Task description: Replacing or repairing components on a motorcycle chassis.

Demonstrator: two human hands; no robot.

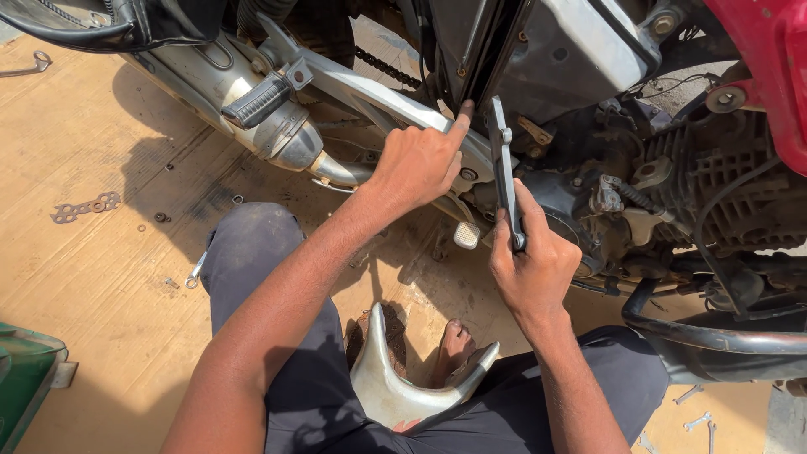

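Note:
My right hand (pixel 531 267) is closed around the lower end of a long grey spanner (pixel 503 172), whose upper end stands against the motorcycle frame (pixel 395 105) below the side panel. My left hand (pixel 418 162) rests on the silver frame bar, its forefinger stretched up and touching the frame just left of the spanner's head. The engine (pixel 714 197) with its cooling fins lies to the right of both hands. My knees in dark trousers fill the lower middle.
A silver cover piece (pixel 395 387) lies between my legs by a bare foot (pixel 455 345). The exhaust pipe (pixel 252 101) and footrest (pixel 261 99) run at upper left. Small spanners (pixel 195 271), a flat metal link piece (pixel 84 207) and bolts lie on the boards. A green box (pixel 25 374) sits at the lower left.

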